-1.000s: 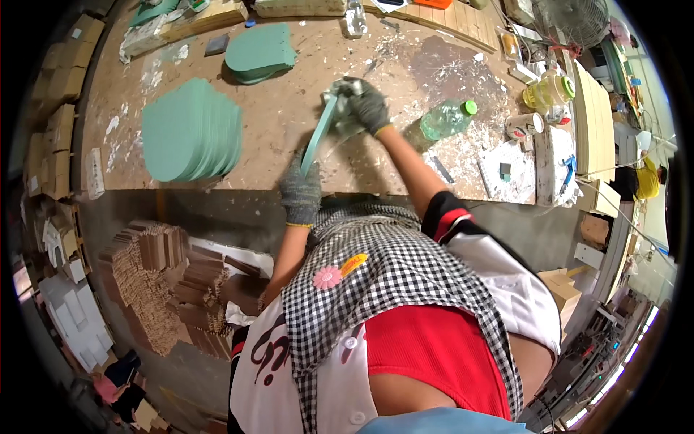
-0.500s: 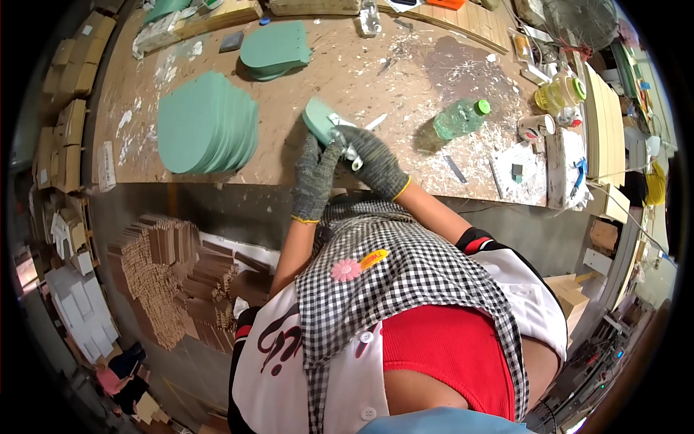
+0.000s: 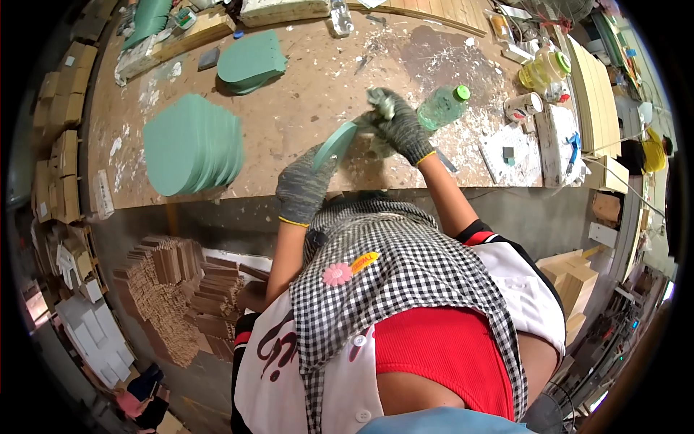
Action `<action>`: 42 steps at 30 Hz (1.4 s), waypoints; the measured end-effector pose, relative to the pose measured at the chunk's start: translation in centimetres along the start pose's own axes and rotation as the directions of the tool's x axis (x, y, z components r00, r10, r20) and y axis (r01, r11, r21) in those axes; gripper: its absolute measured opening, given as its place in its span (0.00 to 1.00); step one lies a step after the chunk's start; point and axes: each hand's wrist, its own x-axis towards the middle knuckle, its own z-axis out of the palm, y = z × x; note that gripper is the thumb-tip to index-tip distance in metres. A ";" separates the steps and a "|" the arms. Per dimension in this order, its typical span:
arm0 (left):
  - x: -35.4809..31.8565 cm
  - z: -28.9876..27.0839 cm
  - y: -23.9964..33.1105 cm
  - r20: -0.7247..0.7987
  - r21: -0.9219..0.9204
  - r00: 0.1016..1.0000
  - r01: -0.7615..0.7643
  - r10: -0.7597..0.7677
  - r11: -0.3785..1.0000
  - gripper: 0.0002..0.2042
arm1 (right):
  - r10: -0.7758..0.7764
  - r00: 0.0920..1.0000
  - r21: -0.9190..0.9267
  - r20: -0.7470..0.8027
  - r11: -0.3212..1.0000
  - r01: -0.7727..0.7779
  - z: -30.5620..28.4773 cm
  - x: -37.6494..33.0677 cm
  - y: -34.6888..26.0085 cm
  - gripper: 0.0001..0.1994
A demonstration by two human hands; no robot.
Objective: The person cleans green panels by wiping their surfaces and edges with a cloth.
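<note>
Worn wooden bench (image 3: 303,108), paint-stained, cluttered at far edge. Left hand (image 3: 303,189), grey glove, clamped on lower end of green sheet (image 3: 334,145) held on edge over bench front. Right hand (image 3: 396,129), gloved, closed on sheet's upper end. Fanned stack of green sheets (image 3: 191,145) to left; 2nd smaller stack (image 3: 251,61) beyond. Green-capped bottle (image 3: 442,107) just right of right hand. Cardboard pieces (image 3: 177,296) piled below bench.

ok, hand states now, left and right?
Left hand: closed on the green foam piece.
Right hand: closed on the same piece's upper end.
</note>
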 end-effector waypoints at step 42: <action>-1.7 2.0 -1.5 -0.221 0.006 0.972 -0.081 0.080 0.997 0.16 | -0.524 0.765 -0.747 -0.374 0.659 0.086 -12.1 -1.7 0.8 0.11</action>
